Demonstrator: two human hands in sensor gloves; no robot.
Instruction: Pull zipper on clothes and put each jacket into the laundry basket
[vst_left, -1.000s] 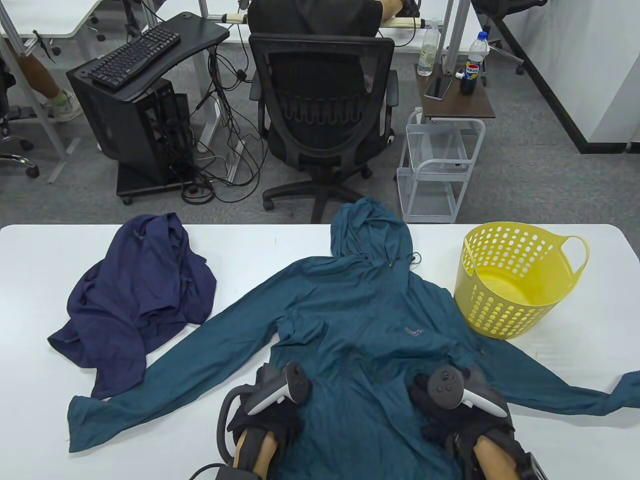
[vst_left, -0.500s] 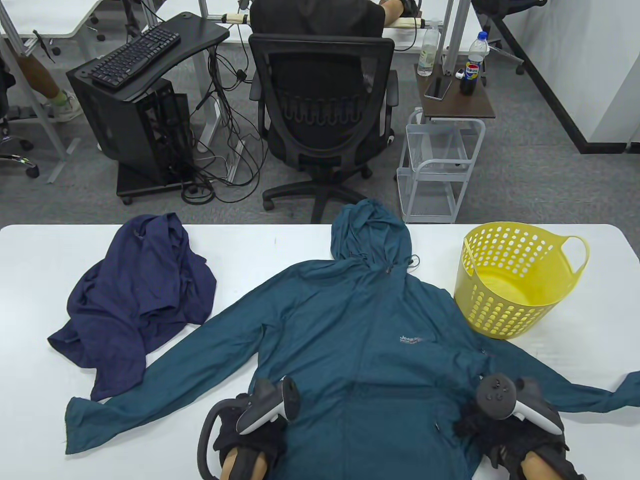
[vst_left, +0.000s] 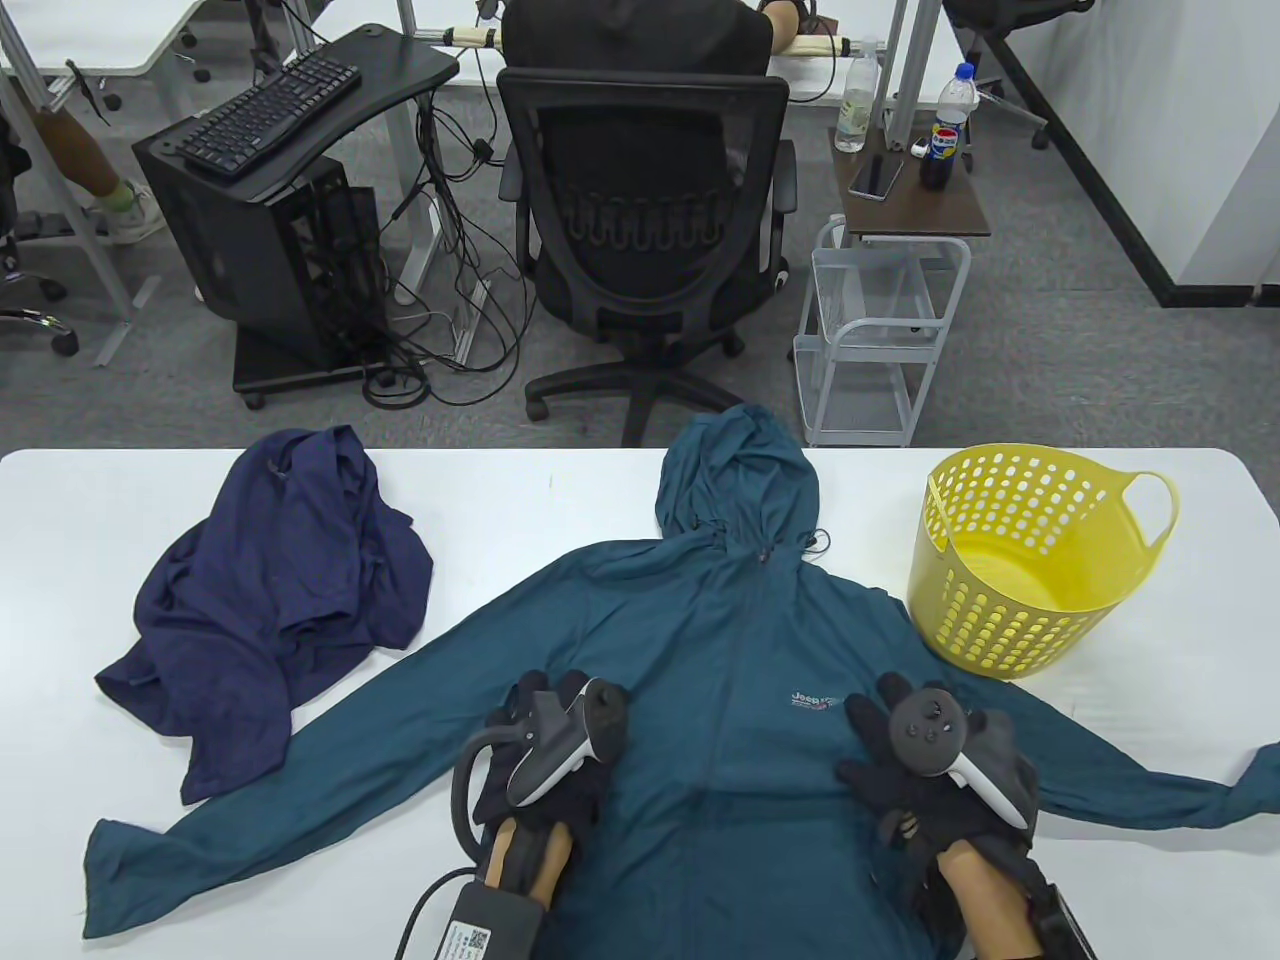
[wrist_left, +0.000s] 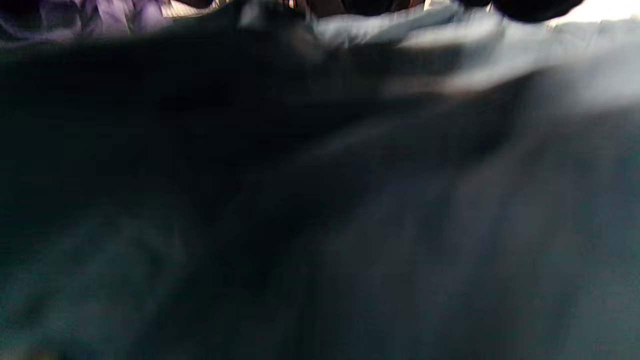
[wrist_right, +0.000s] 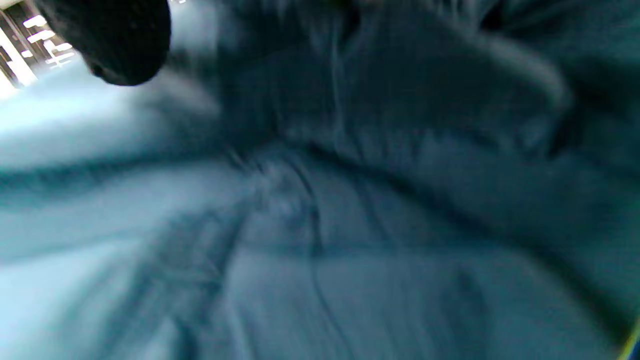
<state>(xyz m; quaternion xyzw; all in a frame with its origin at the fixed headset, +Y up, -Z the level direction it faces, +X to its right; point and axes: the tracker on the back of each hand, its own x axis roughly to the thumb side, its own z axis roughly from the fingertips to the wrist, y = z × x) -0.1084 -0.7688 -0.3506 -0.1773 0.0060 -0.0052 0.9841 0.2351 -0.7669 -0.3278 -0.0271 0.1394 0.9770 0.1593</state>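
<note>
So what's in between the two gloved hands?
In the table view, only the teal jacket lies between the left hand and right hand: its chest, with the small logo.

Left hand (vst_left: 548, 745) and right hand (vst_left: 925, 765) lie seemingly flat, fingers spread.

Teal jacket (vst_left: 700, 640): thin matt woven cloth, fine heathered texture. Navy jacket (vst_left: 280, 580): same matt cloth, crumpled. Laundry basket (vst_left: 1010, 600): yellow perforated plastic, slight sheen. Tabletop (vst_left: 80, 560): smooth white, matt. Gloves: black knit.
</note>
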